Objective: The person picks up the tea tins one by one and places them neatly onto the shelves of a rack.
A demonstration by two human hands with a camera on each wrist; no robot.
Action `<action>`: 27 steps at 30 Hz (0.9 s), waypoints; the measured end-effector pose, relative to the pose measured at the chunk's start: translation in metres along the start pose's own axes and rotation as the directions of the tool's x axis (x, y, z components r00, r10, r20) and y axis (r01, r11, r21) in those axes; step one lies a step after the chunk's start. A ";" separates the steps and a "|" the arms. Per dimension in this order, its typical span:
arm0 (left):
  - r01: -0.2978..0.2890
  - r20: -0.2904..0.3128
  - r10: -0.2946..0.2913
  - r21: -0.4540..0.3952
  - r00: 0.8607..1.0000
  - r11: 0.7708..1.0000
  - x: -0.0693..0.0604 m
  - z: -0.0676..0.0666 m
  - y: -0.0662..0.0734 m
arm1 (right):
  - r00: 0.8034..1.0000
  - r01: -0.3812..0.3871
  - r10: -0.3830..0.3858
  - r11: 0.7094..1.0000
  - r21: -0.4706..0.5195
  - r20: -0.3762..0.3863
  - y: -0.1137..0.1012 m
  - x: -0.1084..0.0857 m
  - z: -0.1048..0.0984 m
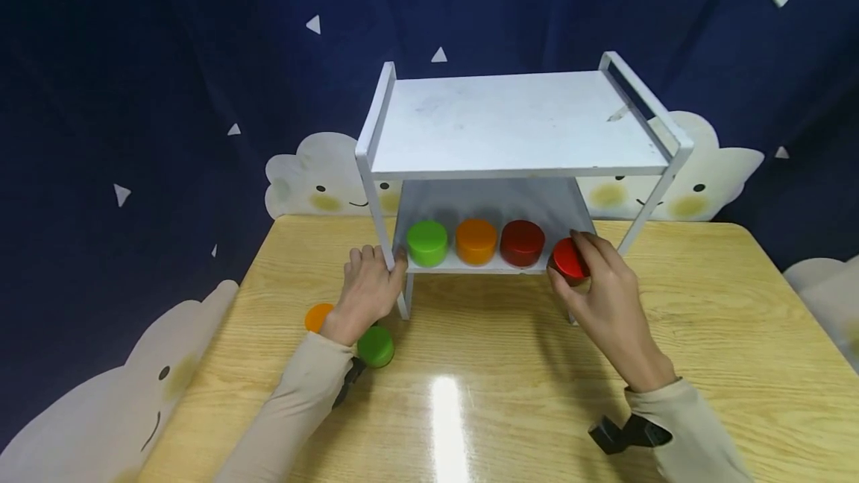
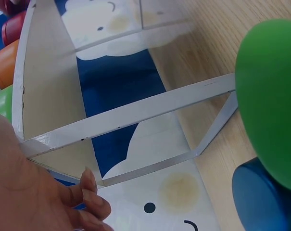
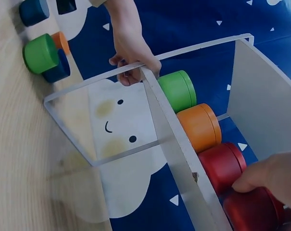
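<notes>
A white two-tier rack stands on the table. On its lower shelf, a green round canister, an orange one and a dark red one sit in a row. My right hand holds a bright red round canister between thumb and fingers at the right end of that shelf; in the right wrist view this canister is beside the dark red one. At the rack's left front post, my left hand grips the white frame, its fingers curled in the right wrist view.
Left of the rack, near my left forearm, more canisters stand on the table: a green one, an orange one and blue ones. A dark blue curtain and white cloud cutouts border the table.
</notes>
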State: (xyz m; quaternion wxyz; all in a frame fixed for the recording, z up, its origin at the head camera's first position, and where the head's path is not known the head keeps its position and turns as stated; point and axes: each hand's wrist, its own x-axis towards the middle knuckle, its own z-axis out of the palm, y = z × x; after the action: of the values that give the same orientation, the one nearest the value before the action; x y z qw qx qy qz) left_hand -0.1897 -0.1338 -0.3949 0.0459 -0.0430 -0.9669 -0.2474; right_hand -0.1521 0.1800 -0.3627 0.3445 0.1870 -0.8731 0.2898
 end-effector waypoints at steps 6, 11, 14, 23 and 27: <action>0.003 0.003 -0.003 -0.001 1.000 1.000 0.000 0.001 0.000 | 1.000 -0.004 0.004 1.000 0.031 0.000 0.004 0.008 0.010; -0.005 0.003 0.005 0.002 1.000 1.000 -0.001 0.001 0.000 | 1.000 -0.017 0.017 0.999 0.036 -0.006 0.008 0.010 0.016; -0.011 -0.005 0.011 0.007 1.000 1.000 -0.001 0.001 -0.001 | 1.000 -0.026 0.026 0.999 0.029 -0.005 0.009 0.011 0.018; -0.018 -0.006 0.018 -0.002 1.000 1.000 0.000 0.001 -0.001 | 0.998 -0.056 0.056 0.998 0.037 -0.003 0.011 0.013 0.021; -0.017 -0.005 0.017 -0.007 1.000 1.000 0.000 0.001 -0.001 | 0.998 -0.064 0.064 0.998 0.012 0.024 0.008 0.011 0.017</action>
State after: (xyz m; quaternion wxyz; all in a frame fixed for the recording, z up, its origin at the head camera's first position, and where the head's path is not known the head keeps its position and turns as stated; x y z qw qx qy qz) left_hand -0.1897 -0.1345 -0.3961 0.0502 -0.0509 -0.9654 -0.2507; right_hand -0.1719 0.1738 -0.3682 0.3233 0.1645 -0.8809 0.3039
